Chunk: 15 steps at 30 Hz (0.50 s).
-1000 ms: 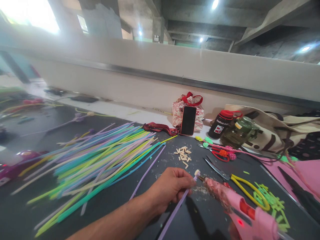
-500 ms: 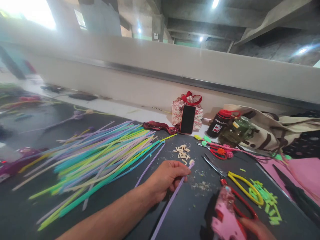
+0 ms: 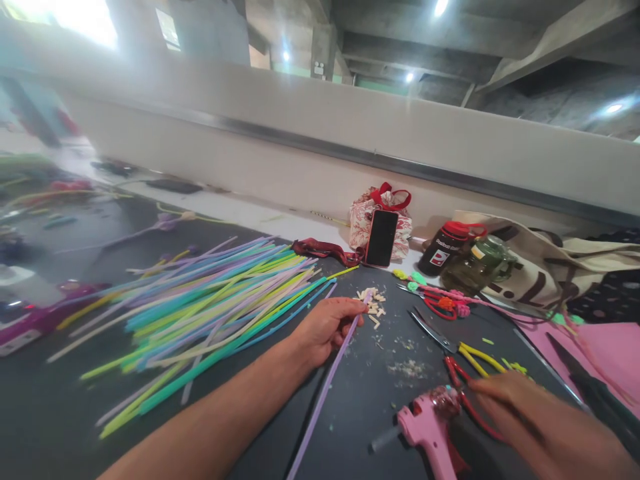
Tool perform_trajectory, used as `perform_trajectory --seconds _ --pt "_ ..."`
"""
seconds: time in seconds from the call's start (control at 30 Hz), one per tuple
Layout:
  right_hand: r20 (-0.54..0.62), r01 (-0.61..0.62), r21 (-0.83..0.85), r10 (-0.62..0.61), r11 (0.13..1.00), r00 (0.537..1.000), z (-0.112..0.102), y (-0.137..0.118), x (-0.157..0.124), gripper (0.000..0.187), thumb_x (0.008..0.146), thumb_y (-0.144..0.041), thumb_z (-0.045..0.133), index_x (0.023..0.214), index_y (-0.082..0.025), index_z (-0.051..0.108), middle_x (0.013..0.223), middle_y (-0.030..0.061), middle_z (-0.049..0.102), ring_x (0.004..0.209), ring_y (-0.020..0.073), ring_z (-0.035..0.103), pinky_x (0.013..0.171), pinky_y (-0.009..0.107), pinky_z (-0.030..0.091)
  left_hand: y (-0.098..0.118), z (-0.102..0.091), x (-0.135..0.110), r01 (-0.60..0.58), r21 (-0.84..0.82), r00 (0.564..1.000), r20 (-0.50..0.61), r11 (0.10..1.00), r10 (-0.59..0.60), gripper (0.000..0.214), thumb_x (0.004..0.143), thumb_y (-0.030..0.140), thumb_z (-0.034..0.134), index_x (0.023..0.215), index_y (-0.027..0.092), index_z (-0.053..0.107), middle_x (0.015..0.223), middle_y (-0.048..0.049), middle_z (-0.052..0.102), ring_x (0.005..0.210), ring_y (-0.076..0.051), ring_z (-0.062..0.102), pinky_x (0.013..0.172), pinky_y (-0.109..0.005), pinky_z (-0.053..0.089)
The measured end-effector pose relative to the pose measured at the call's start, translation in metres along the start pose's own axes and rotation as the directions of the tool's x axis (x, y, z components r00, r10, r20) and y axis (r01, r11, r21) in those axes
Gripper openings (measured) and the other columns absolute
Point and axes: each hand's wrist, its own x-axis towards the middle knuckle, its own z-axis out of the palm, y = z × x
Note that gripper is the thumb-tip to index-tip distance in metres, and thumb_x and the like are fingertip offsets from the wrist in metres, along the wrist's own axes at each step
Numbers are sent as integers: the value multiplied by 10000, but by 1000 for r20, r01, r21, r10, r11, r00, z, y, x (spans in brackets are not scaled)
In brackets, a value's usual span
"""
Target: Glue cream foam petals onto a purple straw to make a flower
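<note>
My left hand [image 3: 327, 327] pinches a long lilac straw [image 3: 325, 393] near its far end, the tip pushed among small beige wood pieces [image 3: 373, 303] on the dark table [image 3: 60, 413]. My right hand [image 3: 520, 407] rests fingers down at the lower right, over red-handled pliers [image 3: 465, 393] and just right of a pink glue gun [image 3: 430, 427] that lies on the table. Whether the fingers grip anything I cannot see.
A big fan of coloured straws [image 3: 210, 300] covers the table's left. Scissors [image 3: 435, 337], yellow-handled pliers [image 3: 483, 360] and green bits lie right of centre. A phone [image 3: 381, 238], floral pouch [image 3: 363, 220], bottle [image 3: 443, 248], jar [image 3: 480, 263] and bags stand at the back.
The glue gun left the straw tip, swung down and now lies on the table with my right hand off it. My left hand carried the straw forward to the wood pieces.
</note>
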Motion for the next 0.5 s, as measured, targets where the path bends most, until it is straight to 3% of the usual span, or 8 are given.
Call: perform_trajectory --seconds 0.1,0.23,0.4,0.5 --pt "135 58 -21 -55 998 989 -8 -2 62 205 854 -256 435 855 -234 639 792 27 671 701 165 641 617 259 478 -2 -1 1 5 4 1000 -8 1000 -5 161 615 235 650 661 132 536 495 53 501 322 3 320 301 -126 121" --pt "277 218 52 -223 975 935 18 -2 123 248 794 -94 446 838 -200 665 811 32 686 741 152 638 674 249 464 -4 -1 3 16 17 1000 -5 1000 -16 159 626 236 643 628 137 517 476 57 487 315 -1 312 303 -135 109" --pt "380 339 78 -342 938 859 54 -3 144 214 822 -137 486 921 -219 657 865 25 661 791 134 623 681 209 434 -7 -4 6 9 29 1000 -6 1000 -8 152 639 245 636 628 136 531 472 57 472 325 -8 305 311 -143 124" --pt "410 373 39 -356 927 840 66 -8 144 194 840 -164 468 899 -212 646 848 39 645 754 148 615 638 218 412 -7 -5 7 -5 38 1000 -24 999 6 147 637 253 636 651 131 554 498 45 496 352 -15 338 325 -143 156"
